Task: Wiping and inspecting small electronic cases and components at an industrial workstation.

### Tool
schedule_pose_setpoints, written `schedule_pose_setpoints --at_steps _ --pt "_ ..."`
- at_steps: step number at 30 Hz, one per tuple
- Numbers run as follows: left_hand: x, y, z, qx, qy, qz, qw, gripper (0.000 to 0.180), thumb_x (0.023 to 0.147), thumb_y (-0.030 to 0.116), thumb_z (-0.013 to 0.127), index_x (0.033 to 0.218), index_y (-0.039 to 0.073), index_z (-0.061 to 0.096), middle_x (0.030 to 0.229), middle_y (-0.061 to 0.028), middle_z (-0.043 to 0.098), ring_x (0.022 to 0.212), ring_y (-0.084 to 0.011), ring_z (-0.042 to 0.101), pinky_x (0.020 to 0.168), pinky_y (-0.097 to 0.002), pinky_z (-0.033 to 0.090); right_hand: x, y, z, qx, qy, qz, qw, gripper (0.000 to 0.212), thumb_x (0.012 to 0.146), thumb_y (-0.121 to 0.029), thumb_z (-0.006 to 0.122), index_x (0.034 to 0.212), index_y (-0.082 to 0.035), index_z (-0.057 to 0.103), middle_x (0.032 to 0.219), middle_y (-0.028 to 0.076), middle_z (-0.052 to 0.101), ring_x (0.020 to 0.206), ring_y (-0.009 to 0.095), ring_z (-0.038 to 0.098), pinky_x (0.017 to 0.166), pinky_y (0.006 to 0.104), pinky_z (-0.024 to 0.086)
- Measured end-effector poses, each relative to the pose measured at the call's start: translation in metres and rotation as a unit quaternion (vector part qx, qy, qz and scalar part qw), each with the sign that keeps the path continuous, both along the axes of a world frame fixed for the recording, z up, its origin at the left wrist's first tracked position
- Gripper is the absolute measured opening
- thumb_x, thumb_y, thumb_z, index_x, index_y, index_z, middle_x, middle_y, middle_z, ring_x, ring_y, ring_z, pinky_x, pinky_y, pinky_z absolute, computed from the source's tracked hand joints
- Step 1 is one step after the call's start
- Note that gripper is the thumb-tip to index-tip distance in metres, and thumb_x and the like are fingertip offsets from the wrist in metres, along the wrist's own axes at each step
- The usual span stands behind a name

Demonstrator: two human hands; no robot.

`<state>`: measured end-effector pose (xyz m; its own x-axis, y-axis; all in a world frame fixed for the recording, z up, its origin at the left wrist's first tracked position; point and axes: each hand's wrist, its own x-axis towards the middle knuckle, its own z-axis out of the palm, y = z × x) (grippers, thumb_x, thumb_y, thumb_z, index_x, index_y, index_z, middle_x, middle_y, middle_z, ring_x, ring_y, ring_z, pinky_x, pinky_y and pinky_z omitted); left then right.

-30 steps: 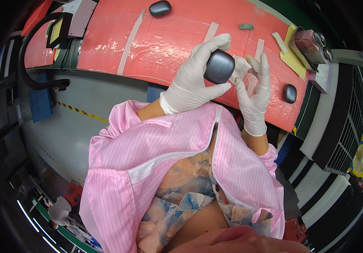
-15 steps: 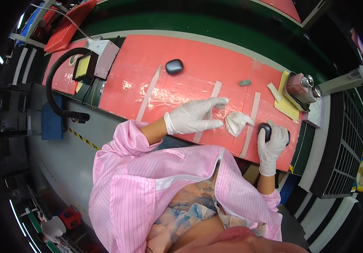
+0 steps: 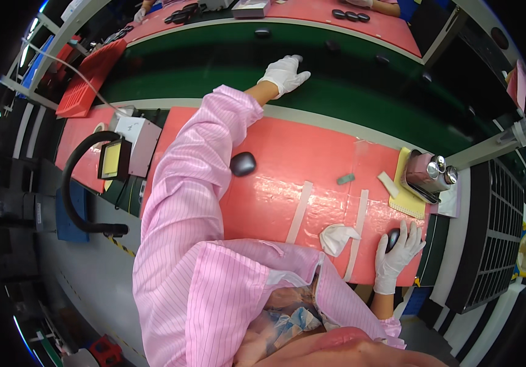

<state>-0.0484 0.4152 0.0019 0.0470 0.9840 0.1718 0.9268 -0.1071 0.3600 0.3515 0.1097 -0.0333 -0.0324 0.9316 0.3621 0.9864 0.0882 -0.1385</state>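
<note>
My left hand (image 3: 284, 74), in a white glove, reaches far out over the green conveyor belt (image 3: 202, 70). Its fingers are stretched, the thumb stands apart, and a small grey shiny thing (image 3: 298, 58), partly hidden, shows at the fingertips. At the table's right side my gloved right hand (image 3: 397, 254) is curled over a dark, rounded, pebble-shaped device (image 3: 392, 239), mostly covered by the fingers. Another such dark glossy device (image 3: 243, 164) lies on the pink table mat (image 3: 275, 147), beside my left sleeve. A crumpled white cloth (image 3: 338, 239) lies left of my right hand.
A yellow notepad (image 3: 404, 205) and a holder with metal-topped containers (image 3: 431, 174) stand at the right. At the left is a box with a black hose (image 3: 70, 183). More dark devices (image 3: 351, 15) and other people's hands are across the belt.
My left hand has moved from above the mat, near the cloth, out over the belt. The right hand stays at the right side with the dark device. The view has shifted to show more beyond the belt.
</note>
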Motion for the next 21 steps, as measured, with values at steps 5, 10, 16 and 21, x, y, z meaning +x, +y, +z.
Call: schedule_pose_setpoints --at_steps 5,10,16,21 --pt "0.012 0.102 -0.022 -0.013 0.08 0.123 0.989 0.073 0.082 0.054 0.057 0.134 0.005 0.043 0.128 -0.0171 0.053 0.12 -0.0306 0.051 0.094 -0.0406 0.045 -0.004 0.001 0.005 -0.024 0.008 0.007 1.0 0.055 0.079 -0.019 0.06 0.13 -0.004 0.048 0.139 0.022 0.037 0.134 0.04 0.028 0.111 0.0592 0.012" --pt "0.015 0.169 -0.072 0.281 0.121 0.079 0.949 0.081 0.078 0.047 0.061 0.143 0.009 0.032 0.125 -0.0155 0.054 0.121 -0.034 0.048 0.1 -0.0425 0.04 -0.009 0.002 0.004 -0.037 -0.002 0.014 0.999 0.051 0.08 -0.019 0.058 0.128 -0.004 0.05 0.139 0.022 0.037 0.133 0.042 0.029 0.111 0.0594 0.014" --pt "0.025 0.184 -0.032 0.015 0.077 -0.016 0.997 0.068 0.071 0.052 0.067 0.124 0.011 0.054 0.113 -0.0178 0.059 0.112 -0.0334 0.054 0.092 -0.0426 0.046 -0.008 -0.001 0.006 -0.043 -0.016 -0.002 0.999 0.046 0.08 -0.02 0.057 0.123 -0.004 0.054 0.137 0.021 0.039 0.128 0.042 0.033 0.108 0.0595 0.019" --pt "-0.065 0.186 -0.026 0.039 0.116 0.174 0.977 0.078 0.064 0.075 0.06 0.105 0.01 0.067 0.112 -0.0163 0.062 0.111 -0.0351 0.055 0.095 -0.0513 0.04 -0.012 0.005 0.01 -0.057 -0.012 -0.013 0.998 0.044 0.08 -0.016 0.056 0.121 -0.002 0.053 0.137 0.022 0.039 0.129 0.044 0.031 0.108 0.0584 0.019"
